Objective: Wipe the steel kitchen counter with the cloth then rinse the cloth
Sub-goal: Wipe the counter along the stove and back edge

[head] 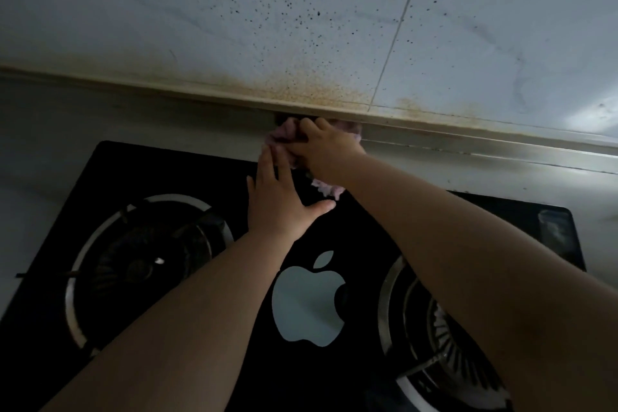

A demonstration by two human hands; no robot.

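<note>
A crumpled pink cloth lies bunched on the steel counter behind the stove, right against the wall's lower edge. My right hand grips the cloth from above, fingers curled over it. A corner of the cloth hangs out below that wrist. My left hand lies flat with straight fingers and the thumb spread, on the far edge of the black stove top, its fingertips touching the cloth.
A black glass gas stove with a white apple logo fills the near view, one burner at left and another at right. The tiled wall behind is speckled with dark spots and brown grease stains.
</note>
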